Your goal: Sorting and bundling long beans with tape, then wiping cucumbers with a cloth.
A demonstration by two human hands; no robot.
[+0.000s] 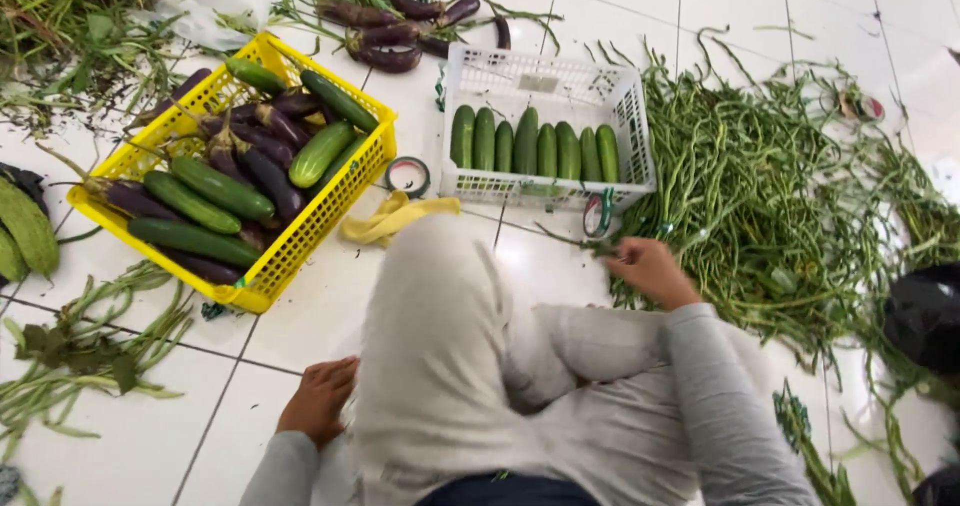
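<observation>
My right hand (650, 269) reaches forward to the edge of a big pile of long green beans (770, 186), and its fingers pinch the end of one bean (598, 248). My left hand (318, 398) rests on the white tiled floor (290, 316) beside my knee and holds nothing. My bent leg in light grey cloth (440, 346) lies between the two hands. Straight ahead stands a white plastic basket (545, 71) with a row of cucumbers (530, 148). A tape roll (598, 213) leans against its front.
A yellow basket (300, 236) at the left holds cucumbers and purple eggplants. More eggplants (400, 31) lie behind. Another tape roll (408, 174) and a yellow cloth (390, 218) lie between the baskets. Loose greens (80, 351) litter the left floor. A dark bag (925, 316) sits at the right.
</observation>
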